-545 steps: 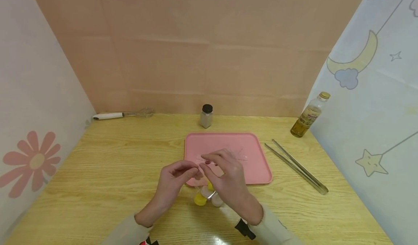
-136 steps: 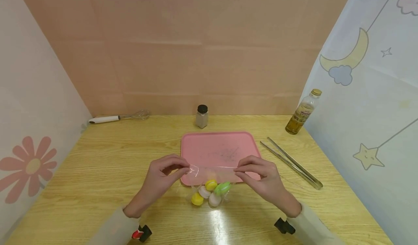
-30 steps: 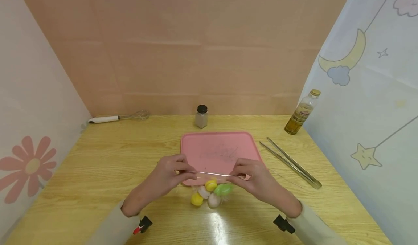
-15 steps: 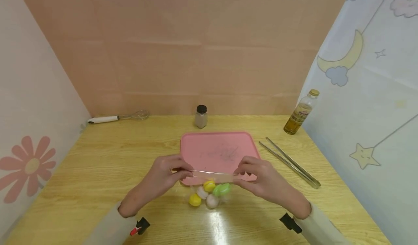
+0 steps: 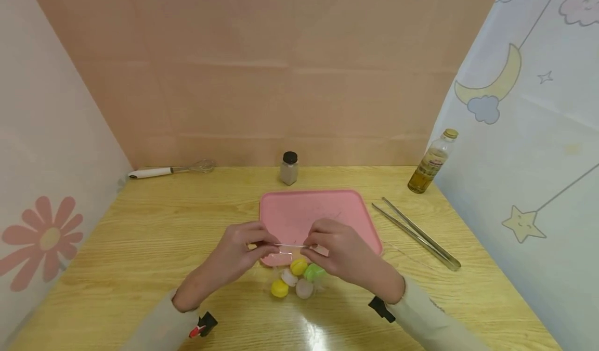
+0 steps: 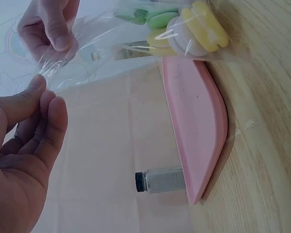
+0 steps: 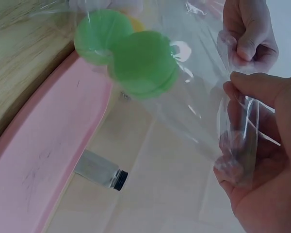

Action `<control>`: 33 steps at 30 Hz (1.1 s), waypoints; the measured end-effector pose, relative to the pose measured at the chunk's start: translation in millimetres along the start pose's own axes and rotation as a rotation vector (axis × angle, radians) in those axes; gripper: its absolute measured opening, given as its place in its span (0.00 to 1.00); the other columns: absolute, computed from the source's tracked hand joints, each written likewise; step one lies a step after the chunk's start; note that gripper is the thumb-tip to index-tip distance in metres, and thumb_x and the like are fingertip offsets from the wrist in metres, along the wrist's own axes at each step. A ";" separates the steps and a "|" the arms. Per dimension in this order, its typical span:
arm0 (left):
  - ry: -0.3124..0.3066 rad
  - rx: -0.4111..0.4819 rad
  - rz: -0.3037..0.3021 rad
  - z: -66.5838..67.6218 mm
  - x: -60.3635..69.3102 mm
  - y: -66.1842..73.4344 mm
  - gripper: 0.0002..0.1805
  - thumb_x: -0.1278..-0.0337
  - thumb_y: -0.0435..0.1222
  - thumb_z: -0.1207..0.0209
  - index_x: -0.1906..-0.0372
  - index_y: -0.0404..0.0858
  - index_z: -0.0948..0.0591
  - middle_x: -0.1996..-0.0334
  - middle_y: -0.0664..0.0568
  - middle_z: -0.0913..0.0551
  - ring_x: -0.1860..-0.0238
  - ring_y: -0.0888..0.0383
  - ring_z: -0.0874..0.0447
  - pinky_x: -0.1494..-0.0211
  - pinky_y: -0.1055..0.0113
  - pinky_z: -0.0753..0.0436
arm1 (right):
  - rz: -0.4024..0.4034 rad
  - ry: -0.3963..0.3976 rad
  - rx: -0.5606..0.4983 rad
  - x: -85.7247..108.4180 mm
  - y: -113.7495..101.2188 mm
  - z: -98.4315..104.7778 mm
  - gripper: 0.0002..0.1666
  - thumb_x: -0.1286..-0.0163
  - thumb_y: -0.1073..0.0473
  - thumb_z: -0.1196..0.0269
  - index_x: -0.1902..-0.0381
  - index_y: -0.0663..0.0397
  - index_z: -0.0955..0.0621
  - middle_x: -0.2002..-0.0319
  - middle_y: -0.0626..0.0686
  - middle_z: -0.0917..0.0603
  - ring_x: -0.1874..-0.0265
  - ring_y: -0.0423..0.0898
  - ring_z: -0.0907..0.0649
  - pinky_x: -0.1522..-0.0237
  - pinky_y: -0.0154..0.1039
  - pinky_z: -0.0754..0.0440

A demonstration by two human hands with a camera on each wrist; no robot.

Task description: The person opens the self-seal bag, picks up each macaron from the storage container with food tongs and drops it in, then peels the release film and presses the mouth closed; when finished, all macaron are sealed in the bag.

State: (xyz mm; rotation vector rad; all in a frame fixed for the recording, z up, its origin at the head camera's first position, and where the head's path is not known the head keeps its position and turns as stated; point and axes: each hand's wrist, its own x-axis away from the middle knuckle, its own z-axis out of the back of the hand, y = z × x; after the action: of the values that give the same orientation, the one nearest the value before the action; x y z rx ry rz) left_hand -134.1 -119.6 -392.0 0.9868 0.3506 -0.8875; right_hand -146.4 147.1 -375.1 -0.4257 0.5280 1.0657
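Note:
A clear plastic bag [image 7: 194, 104] holds several macarons: green ones [image 7: 143, 63], yellow ones [image 6: 206, 26] and pale ones [image 6: 184, 36]. It hangs at the near edge of the pink tray [image 5: 309, 205] in the head view. My left hand [image 5: 243, 247] pinches one side of the bag's top edge between thumb and fingers. On the other side my right hand [image 5: 343, 249] pinches the same edge, its fingers partly behind the film in the right wrist view. Between the two hands the edge forms a straight line, with the macarons below it.
Behind the tray stands a small jar [image 5: 289, 169] with a black lid. Metal tongs [image 5: 416, 234] lie to the tray's right, and an oil bottle [image 5: 430, 164] stands beyond them. A whisk [image 5: 170, 170] lies at the back left.
Over the last half second my right hand has moved left, closer to my left hand, shortening the stretch of bag edge between them. Some seconds ago the hands held the edge wider apart.

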 end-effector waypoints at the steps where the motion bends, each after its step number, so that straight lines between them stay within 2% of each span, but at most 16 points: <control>1: 0.003 0.003 0.002 0.7 0.8 -0.2 0.06 0.46 0.24 0.30 0.65 0.36 0.11 0.69 0.58 0.17 0.71 0.66 0.20 0.72 0.71 0.18 | -0.003 -0.003 -0.001 0.3 0.3 0.2 0.07 0.42 0.61 0.23 0.71 0.50 0.14 0.71 0.41 0.22 0.70 0.36 0.25 0.67 0.25 0.25; 6: 0.018 0.031 0.040 3.7 6.8 -1.4 0.07 0.45 0.24 0.31 0.65 0.37 0.10 0.67 0.55 0.14 0.71 0.64 0.16 0.71 0.68 0.15 | -0.032 -0.009 -0.066 11.9 6.2 7.2 0.07 0.41 0.64 0.24 0.71 0.51 0.14 0.71 0.40 0.22 0.71 0.36 0.25 0.68 0.25 0.25; 10: 0.031 0.038 0.061 6.4 11.3 -1.4 0.08 0.44 0.24 0.31 0.65 0.40 0.10 0.68 0.57 0.15 0.73 0.62 0.16 0.71 0.67 0.15 | -0.036 0.005 -0.140 24.5 11.9 15.1 0.09 0.42 0.67 0.24 0.72 0.49 0.14 0.71 0.39 0.22 0.72 0.35 0.25 0.69 0.23 0.26; 13: 0.041 0.035 0.076 10.9 15.6 -1.0 0.06 0.43 0.26 0.30 0.65 0.40 0.10 0.70 0.59 0.16 0.74 0.62 0.18 0.71 0.67 0.16 | -0.048 0.033 -0.169 33.4 15.2 20.9 0.08 0.41 0.66 0.25 0.71 0.48 0.14 0.71 0.38 0.21 0.72 0.34 0.24 0.70 0.23 0.26; 18: 0.102 0.026 0.099 20.7 24.5 -0.3 0.07 0.46 0.26 0.29 0.65 0.41 0.10 0.73 0.59 0.18 0.75 0.63 0.19 0.72 0.68 0.17 | -0.071 0.121 -0.210 43.1 19.6 26.7 0.05 0.34 0.61 0.28 0.69 0.46 0.14 0.69 0.39 0.18 0.73 0.34 0.25 0.72 0.27 0.25; 20: 0.119 0.020 0.097 24.3 26.6 0.1 0.08 0.47 0.25 0.29 0.66 0.42 0.10 0.72 0.59 0.17 0.75 0.62 0.18 0.72 0.68 0.16 | -0.071 0.145 -0.223 43.1 20.8 25.6 0.05 0.32 0.61 0.29 0.68 0.45 0.14 0.68 0.39 0.18 0.73 0.35 0.25 0.72 0.29 0.25; 23: 0.124 0.014 0.088 27.1 28.3 0.0 0.09 0.47 0.25 0.29 0.66 0.42 0.10 0.72 0.59 0.17 0.75 0.62 0.18 0.72 0.68 0.16 | -0.121 0.116 -0.231 40.0 21.1 20.0 0.05 0.34 0.60 0.28 0.62 0.44 0.14 0.67 0.38 0.19 0.73 0.36 0.26 0.71 0.27 0.28; 28: 0.120 0.007 0.078 27.6 29.7 -0.5 0.09 0.46 0.24 0.30 0.65 0.42 0.11 0.71 0.58 0.17 0.75 0.62 0.18 0.71 0.68 0.16 | -0.199 0.040 -0.231 27.9 19.3 5.1 0.17 0.38 0.58 0.25 0.52 0.47 0.15 0.64 0.38 0.22 0.72 0.39 0.27 0.70 0.30 0.27; 33: 0.114 -0.014 0.083 29.2 31.0 0.7 0.09 0.46 0.26 0.29 0.65 0.43 0.10 0.70 0.59 0.17 0.74 0.62 0.18 0.71 0.69 0.17 | -0.188 0.056 -0.286 17.8 19.3 -4.1 0.09 0.36 0.65 0.27 0.61 0.46 0.14 0.69 0.37 0.21 0.74 0.37 0.26 0.75 0.38 0.26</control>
State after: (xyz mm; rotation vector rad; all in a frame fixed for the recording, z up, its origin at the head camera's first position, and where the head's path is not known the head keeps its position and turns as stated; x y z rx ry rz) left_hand -118.1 -159.0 -395.4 1.0339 0.4094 -0.7546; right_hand -157.9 165.5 -390.5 -0.7438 0.3767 0.9515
